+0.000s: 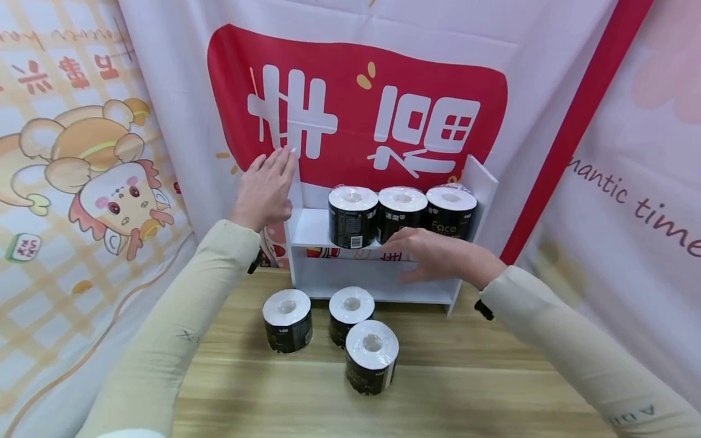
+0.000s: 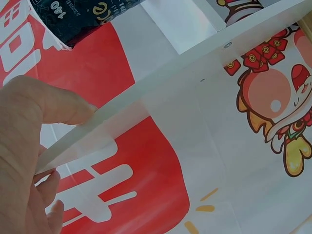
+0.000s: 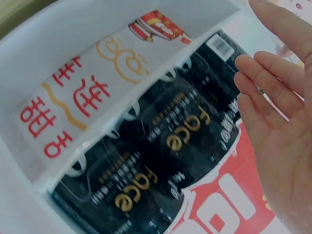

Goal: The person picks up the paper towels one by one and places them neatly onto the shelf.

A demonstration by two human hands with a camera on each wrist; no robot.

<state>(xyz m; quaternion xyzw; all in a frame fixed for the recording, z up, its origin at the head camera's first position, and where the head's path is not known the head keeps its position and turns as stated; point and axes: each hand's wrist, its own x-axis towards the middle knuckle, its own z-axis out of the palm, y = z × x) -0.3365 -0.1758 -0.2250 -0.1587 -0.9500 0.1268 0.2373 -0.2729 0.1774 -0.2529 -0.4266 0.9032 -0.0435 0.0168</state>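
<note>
A small white shelf stands on the table, with three black-wrapped toilet paper rolls side by side on its upper board. My left hand pinches the top of its left side panel, thumb on one face and fingers on the other. In front of the shelved rolls is my right hand, holding nothing. Its fingers are extended close to the roll fronts in the right wrist view, where gold "Face" lettering shows on the wrappers.
Three more rolls stand upright on the wooden table before the shelf: one at left, one in the middle and one nearest me. A printed cloth hangs behind the shelf, and patterned cloths flank both sides.
</note>
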